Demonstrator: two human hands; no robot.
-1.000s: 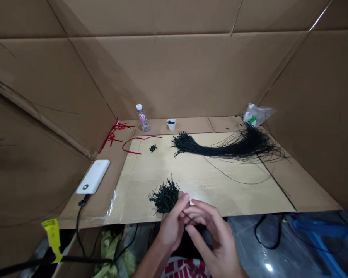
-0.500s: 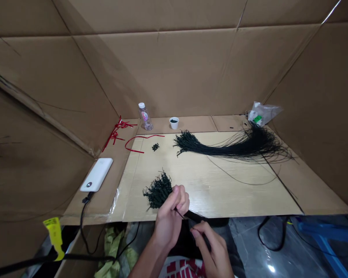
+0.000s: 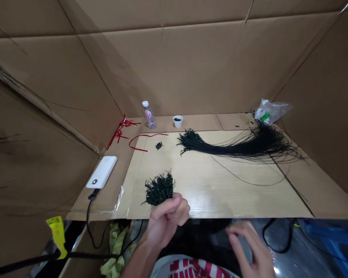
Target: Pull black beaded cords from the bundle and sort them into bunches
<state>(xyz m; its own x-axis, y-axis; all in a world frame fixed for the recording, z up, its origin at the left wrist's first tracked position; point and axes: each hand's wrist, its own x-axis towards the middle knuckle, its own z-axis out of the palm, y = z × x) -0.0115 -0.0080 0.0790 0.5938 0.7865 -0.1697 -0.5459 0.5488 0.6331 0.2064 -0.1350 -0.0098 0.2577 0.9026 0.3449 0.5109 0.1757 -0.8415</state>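
Observation:
My left hand [image 3: 169,218] is closed in a fist round a bundle of black cords [image 3: 160,190] with bushy, knotted ends. Those ends stick out to the left of the fist, just over the table's front edge. Off to the right, beyond that edge, my right hand [image 3: 251,245] has thumb and forefinger brought together, slightly smeared by motion. Whether a thin strand is pinched there, I cannot make out. A larger bundle of long black cords [image 3: 226,148] lies across the table, knotted ends to the left and loose strands fanning right.
Behind are a small pile of black bits [image 3: 159,145], a red string [image 3: 137,148], a plastic bottle [image 3: 149,116] and a white cup [image 3: 178,122] with dark pieces. A white power bank [image 3: 102,172] with a cable lies left; a clear plastic bag [image 3: 274,111] sits back right. Cardboard walls surround the table.
My right hand has moved away to the right from the left fist. The left hand still grips the cord bundle, its knotted ends slightly shifted. The view has tilted a little.

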